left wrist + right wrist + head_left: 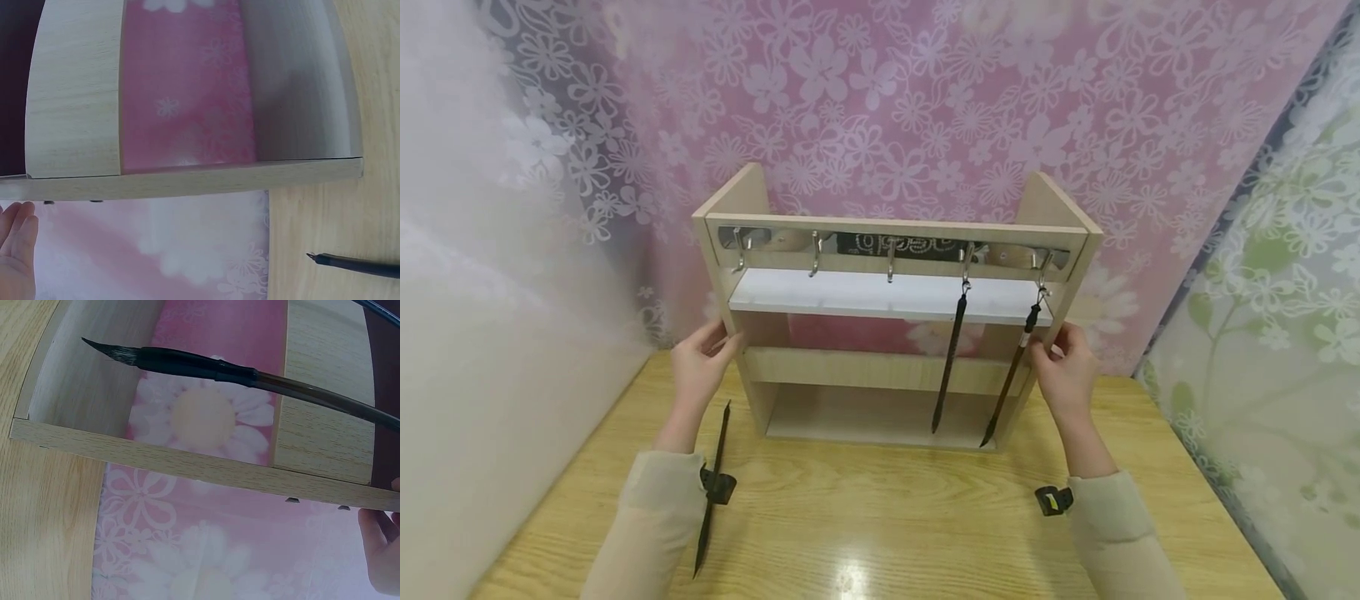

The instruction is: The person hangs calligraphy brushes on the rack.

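Note:
A small light-wood shelf stands upright on the table, a metal hook rail across its upper front. My left hand grips the edge of its left side panel, thumb towards the front. On the opposite side my right hand holds the right side panel between thumb and fingers. From the rail's two right-hand hooks hang a dark calligraphy brush and another calligraphy brush with a brown handle and pointed dark bristles. A third slim dark brush lies on the table beside my left forearm.
The wood-grain table extends in front of the shelf. Pink flowered cloth covers the back, with a white wall at left and a green-flowered panel at right. Dark wrist cameras sit at both cuffs.

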Tool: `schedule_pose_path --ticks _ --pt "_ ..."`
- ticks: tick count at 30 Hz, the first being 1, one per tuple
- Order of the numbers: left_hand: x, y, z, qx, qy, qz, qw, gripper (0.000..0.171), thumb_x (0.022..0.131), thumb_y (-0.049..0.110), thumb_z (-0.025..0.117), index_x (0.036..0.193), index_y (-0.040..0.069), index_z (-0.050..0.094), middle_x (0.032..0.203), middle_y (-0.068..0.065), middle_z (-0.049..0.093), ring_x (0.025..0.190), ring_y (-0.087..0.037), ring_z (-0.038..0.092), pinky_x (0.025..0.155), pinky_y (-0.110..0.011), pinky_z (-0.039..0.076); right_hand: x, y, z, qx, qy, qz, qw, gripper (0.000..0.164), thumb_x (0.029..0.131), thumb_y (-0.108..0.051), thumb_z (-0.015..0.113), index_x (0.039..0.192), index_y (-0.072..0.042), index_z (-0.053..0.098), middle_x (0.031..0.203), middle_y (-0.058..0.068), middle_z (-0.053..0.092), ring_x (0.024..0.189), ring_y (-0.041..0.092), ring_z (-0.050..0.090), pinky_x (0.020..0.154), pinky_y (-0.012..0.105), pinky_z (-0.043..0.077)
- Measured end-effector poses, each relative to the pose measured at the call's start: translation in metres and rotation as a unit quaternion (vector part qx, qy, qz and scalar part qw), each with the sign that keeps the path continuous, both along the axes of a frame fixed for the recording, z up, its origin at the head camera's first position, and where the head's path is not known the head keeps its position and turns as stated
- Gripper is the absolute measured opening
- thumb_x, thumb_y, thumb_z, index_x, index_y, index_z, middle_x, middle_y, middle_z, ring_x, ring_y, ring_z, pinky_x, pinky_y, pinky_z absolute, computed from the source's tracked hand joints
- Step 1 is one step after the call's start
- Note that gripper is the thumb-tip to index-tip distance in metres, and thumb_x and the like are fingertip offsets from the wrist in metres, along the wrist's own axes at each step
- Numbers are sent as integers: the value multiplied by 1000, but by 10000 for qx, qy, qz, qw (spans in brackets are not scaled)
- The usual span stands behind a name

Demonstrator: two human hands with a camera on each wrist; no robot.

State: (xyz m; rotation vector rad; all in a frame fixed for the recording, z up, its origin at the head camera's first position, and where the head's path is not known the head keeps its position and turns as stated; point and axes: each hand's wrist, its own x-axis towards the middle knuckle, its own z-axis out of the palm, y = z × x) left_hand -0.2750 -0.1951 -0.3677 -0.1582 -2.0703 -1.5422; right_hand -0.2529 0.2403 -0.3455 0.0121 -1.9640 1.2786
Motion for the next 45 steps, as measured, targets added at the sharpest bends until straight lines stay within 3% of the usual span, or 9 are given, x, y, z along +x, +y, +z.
schedule_pose_path --ticks 6,13,21,28,35,40,45 --pt "5 -5 -11 5 -116 98 9999 38 81 11 64 117 0 56 109 -17 59 93 -9 58 79 -20 47 13 -9 13 155 7 27 9999 23 76 9 55 99 16 51 88 26 56 86 24 57 69 10 46" --pt "12 -12 -25 -169 -199 161 9995 37 82 13 63 115 -4 56 108 -17 60 88 0 57 76 -16 47 -2 4 -3 117 -170 43 9998 24 78 5 56 101 12 52 91 22 57 85 12 56 71 12 47" --pt "21 -18 -35 -292 -391 316 9983 36 82 12 63 114 -2 57 108 -16 60 85 7 53 75 -13 46 -5 7 -7 165 -107 -10 9998 25 77 3 57 101 9 53 90 18 58 89 27 58 69 11 47" --pt "28 -29 -45 -271 -491 446 9974 34 81 9 64 112 -3 58 106 -17 60 84 8 53 73 -9 44 -6 8 -8 214 -35 -26 9998 24 76 3 57 100 9 54 88 17 58 89 31 59 66 8 46" --pt "36 -42 -56 -704 -870 634 9917 37 84 19 61 115 0 56 108 -14 60 84 10 50 88 -37 43 -6 7 -8 172 26 18 9998 25 76 4 57 100 10 54 86 15 57 88 31 59 68 10 46" --pt "41 -51 -64 -776 -944 686 9901 38 84 17 61 115 -4 55 109 -17 59 81 13 49 83 -22 45 -6 8 -8 181 59 14 9998 24 76 4 58 100 10 54 86 15 57 88 31 59 68 11 46" --pt "48 -59 -72 -896 -988 768 9881 36 84 16 61 113 -5 56 108 -19 58 78 15 47 72 -5 40 -6 8 -9 266 44 -50 9996 24 76 3 58 99 9 54 87 18 58 89 31 59 67 9 46"
